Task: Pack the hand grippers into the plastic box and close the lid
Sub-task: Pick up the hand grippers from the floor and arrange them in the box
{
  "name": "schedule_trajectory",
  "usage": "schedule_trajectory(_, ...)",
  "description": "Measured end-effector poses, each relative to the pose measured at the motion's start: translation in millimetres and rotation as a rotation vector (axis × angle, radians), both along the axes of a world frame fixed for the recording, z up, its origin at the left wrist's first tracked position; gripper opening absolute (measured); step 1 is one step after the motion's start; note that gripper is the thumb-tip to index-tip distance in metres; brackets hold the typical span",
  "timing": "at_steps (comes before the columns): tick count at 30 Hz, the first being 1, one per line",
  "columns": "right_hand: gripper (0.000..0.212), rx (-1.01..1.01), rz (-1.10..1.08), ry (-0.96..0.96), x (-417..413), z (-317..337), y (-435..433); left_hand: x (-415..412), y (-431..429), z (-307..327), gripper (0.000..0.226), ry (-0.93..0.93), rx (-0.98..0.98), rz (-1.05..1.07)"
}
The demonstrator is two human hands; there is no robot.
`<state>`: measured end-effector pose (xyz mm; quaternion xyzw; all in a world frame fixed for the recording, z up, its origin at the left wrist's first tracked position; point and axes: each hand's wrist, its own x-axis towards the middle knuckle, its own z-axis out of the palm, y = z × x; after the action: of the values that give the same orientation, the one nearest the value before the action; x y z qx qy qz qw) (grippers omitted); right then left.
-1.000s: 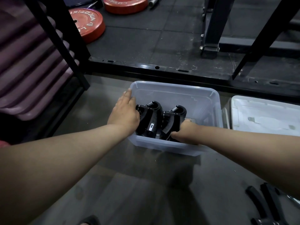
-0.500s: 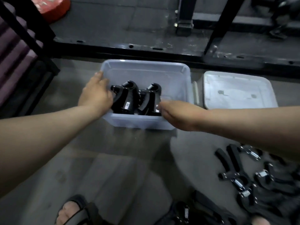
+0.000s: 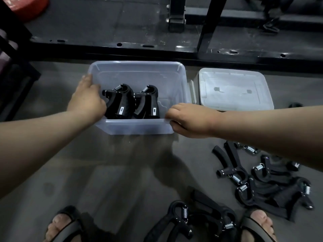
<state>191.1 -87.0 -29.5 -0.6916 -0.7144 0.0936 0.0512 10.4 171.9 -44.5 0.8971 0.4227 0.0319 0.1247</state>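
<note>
**Clear plastic, two in, plenty left to pack**

I am in the filling step. The box (image 3: 138,127) sits open on the floor (image 3: 104,172) in front of me. Two grippers (image 3: 122,102) stand upright inside it, side by side and touching, against its near wall and towards its left side. The right half of the box is bare.

My left hand (image 3: 87,100) lies over the box's left wall with one finger stretched along the rim. The other fingers dip inside against the left gripper. They are hidden behind the back of my hand, so I cannot tell whether they grip it or only steady it.

My right hand (image 3: 190,119) is at the near right corner of the box, its fingers curled and pinching the rim there. It carries no gripper.

The lid (image 3: 234,91) lies flat just beside the box's right wall, apart from it. Loose grippers (image 3: 265,182) lie tangled on the floor to my right. Another bunch (image 3: 201,222) sits between my feet.

As I judge it, the task is barely begun. Next, my right hand should let go of the rim and reach back to the pile. It should lift one gripper clear of the others' springs and handles. That gripper should stand beside the pair, in the same upright way, so the rows stay tight. The lid waits until the floor holds none.
</note>
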Motion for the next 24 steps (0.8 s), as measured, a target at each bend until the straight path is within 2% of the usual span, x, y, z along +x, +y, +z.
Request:
schedule_trajectory(5, 0.024, -0.029, -0.004, 0.003, -5, 1, -28, -5, -27, -2, 0.036, 0.001, 0.0, -0.051)
schedule_trajectory(10, 0.036, -0.099, -0.06, 0.013, -23, 8, -63, -19, -66, -2, 0.037, 0.004, -0.022, -0.061)
schedule_trajectory(15, 0.02, -0.242, 0.007, 0.097, -30, 12, -94, -38, -98, -4, 0.045, 0.021, -0.025, -0.093)
schedule_trajectory(17, 0.025, -0.17, 0.042, 0.112, -25, 13, -105, -41, -102, -5, 0.047, 0.015, -0.024, -0.091)
schedule_trajectory(19, 0.031, -0.005, 0.039, 0.1, -12, 8, -115, -41, -103, -6, 0.047, 0.024, -0.008, -0.102)
schedule_trajectory(20, 0.031, 0.085, -0.043, 0.109, -4, 4, -118, -40, -103, -7, 0.047, 0.039, 0.007, -0.112)
schedule_trajectory(22, 0.028, 0.22, -0.386, 0.175, 10, -11, -125, -39, -103, -9, 0.047, 0.07, 0.041, -0.136)
schedule_trajectory(23, 0.024, 0.225, -0.585, 0.233, 21, -22, -128, -38, -102, -9, 0.048, 0.081, 0.055, -0.146)
schedule_trajectory(24, 0.021, 0.133, -0.746, 0.264, 32, -34, -133, -38, -102, -10, 0.05, 0.089, 0.067, -0.153)
